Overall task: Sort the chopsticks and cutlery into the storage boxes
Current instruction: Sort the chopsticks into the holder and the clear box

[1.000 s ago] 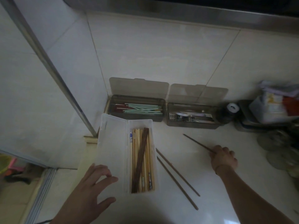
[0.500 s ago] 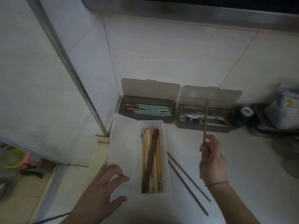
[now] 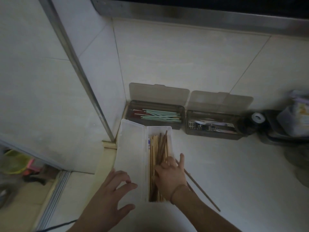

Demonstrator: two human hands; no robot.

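Note:
A white storage box [image 3: 171,141] lies open on the counter, its lid [image 3: 130,156] folded out to the left. It holds pale wooden chopsticks [image 3: 153,156] and a few dark ones. My right hand [image 3: 170,176] is over the box, fingers curled down on a dark chopstick [image 3: 164,141] that lies slanted on the others. My left hand [image 3: 113,195] rests on the lid with fingers spread. Two more dark chopsticks [image 3: 200,191] lie on the counter right of the box, partly hidden under my right hand.
Against the wall stand two open grey boxes: one with green and red chopsticks [image 3: 160,115], one with metal cutlery [image 3: 210,126]. A black jar [image 3: 257,118] and bags [image 3: 296,118] crowd the right. A metal post [image 3: 75,64] and the counter edge lie left.
My right hand carried the dark chopstick from upright in the air down and left into the white box. My left hand stayed on the lid. The camera moved closer.

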